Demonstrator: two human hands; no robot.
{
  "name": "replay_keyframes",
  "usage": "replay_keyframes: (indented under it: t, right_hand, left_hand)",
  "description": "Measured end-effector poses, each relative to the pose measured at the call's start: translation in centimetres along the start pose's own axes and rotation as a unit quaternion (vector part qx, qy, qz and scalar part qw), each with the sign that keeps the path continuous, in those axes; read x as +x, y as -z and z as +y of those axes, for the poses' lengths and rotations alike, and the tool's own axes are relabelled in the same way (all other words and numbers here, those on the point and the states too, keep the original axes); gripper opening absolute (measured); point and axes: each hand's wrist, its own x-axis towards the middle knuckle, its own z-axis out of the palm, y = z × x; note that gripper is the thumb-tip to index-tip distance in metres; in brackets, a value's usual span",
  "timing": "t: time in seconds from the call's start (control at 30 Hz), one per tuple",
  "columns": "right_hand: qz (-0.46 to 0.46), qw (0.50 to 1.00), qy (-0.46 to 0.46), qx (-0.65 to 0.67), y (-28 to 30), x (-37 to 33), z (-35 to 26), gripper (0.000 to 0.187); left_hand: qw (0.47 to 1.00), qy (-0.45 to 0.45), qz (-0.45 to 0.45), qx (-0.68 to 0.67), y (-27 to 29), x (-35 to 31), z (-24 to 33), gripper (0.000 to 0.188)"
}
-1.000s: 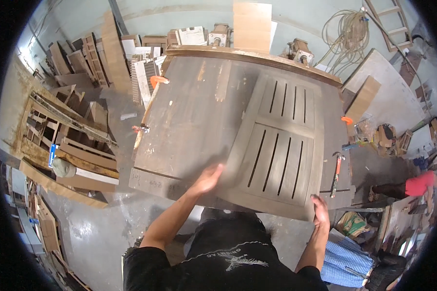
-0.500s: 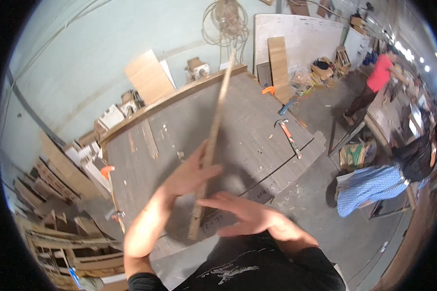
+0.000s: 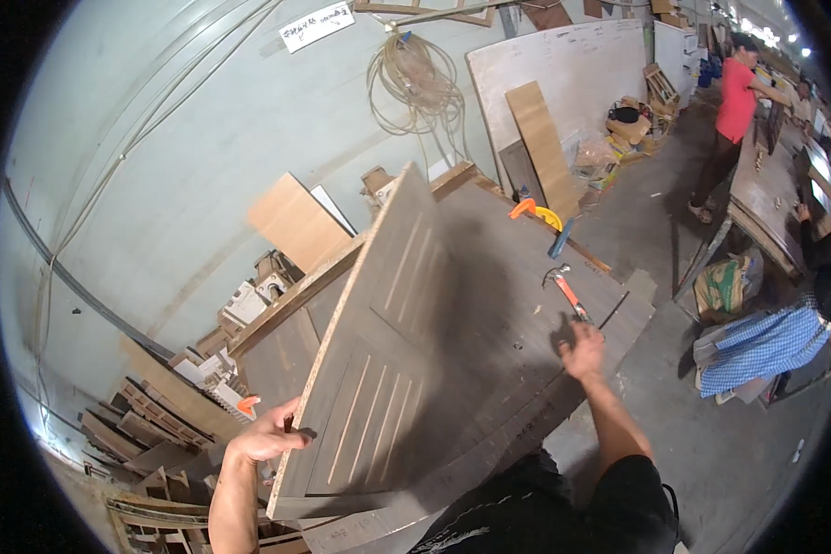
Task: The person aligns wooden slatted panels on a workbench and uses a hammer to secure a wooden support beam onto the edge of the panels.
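Grooved door panel [image 3: 371, 365] stood tilted on edge over the workbench [image 3: 503, 268], just right of the left hand [image 3: 266, 438], which pinched its raised long edge between thumb and fingers near the close end. Its long axis ran away from the person, veering slightly right. The right hand [image 3: 584, 353], well apart from the panel, was loosely spread and palm down, nearest to the hammer [image 3: 569, 294]; whether fingertips met its handle could not be told. That handle pointed back toward this hand, claw head away. Farther out, a green-and-tan sack [image 3: 722, 288] sat by the neighbouring bench [image 3: 768, 218], its contents hidden from view.
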Motion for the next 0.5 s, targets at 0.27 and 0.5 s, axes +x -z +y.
replay_keyframes:
  t: [0.27, 0.5]
  right_hand:
    - [-0.038, 0.982, -0.110, -0.148, -3.1, 5.8, 5.9, 0.054]
    - [-0.081, 0.933, -0.133, 0.325, -0.1, 6.0, 3.9, 0.026]
  left_hand:
    - [0.974, -0.016, 0.107, 0.198, 0.8, 4.0, 1.7, 0.034]
    - [0.891, -0.156, 0.239, 0.352, -3.3, 12.4, 6.2, 0.024]
